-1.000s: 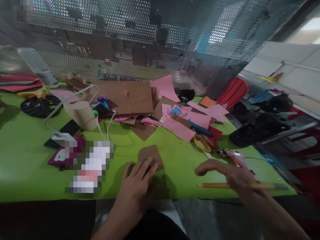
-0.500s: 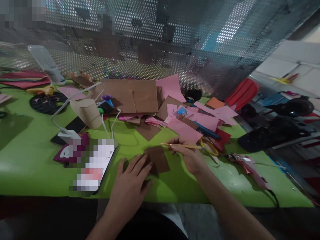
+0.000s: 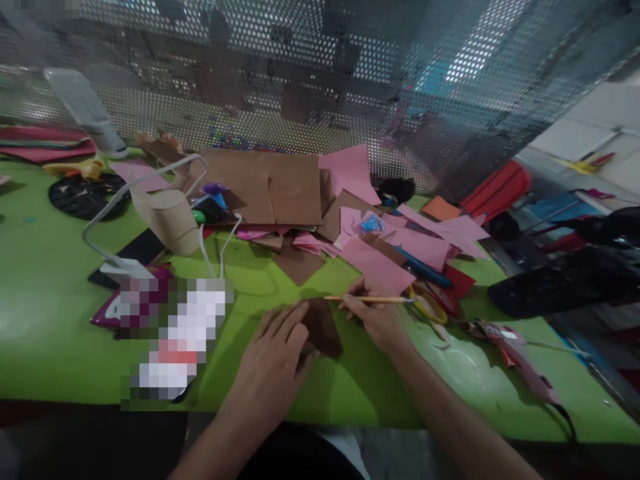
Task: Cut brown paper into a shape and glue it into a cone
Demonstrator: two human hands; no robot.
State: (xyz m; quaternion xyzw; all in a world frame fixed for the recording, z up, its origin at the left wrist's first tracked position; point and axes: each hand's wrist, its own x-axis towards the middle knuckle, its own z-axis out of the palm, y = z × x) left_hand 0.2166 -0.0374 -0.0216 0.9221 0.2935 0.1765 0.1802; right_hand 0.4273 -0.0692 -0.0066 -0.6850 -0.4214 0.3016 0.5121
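Observation:
A small square piece of brown card [image 3: 324, 327] lies at the near middle of the green table. My left hand [image 3: 280, 340] is over its left part, with bent fingers and the thumb at its near edge; the covered part is hidden. Right of the card, my right hand [image 3: 373, 313] pinches a yellow pencil [image 3: 385, 299]. The pencil lies nearly level, its tip pointing left over the card's far edge. I cannot tell whether the tip touches the card.
Pink paper pieces [image 3: 375, 263], a brown cardboard box [image 3: 260, 190] and yellow-handled scissors [image 3: 429, 305] lie beyond my hands. A phone [image 3: 195, 333] rests at left, near a cardboard tube [image 3: 175, 223] and white cable. A pink glue gun [image 3: 520, 360] lies at right on the green table [image 3: 50, 347].
My left fingers have bent more and drawn in around the card. The pencil has come closer to the card's far edge. The whole view has shifted slightly.

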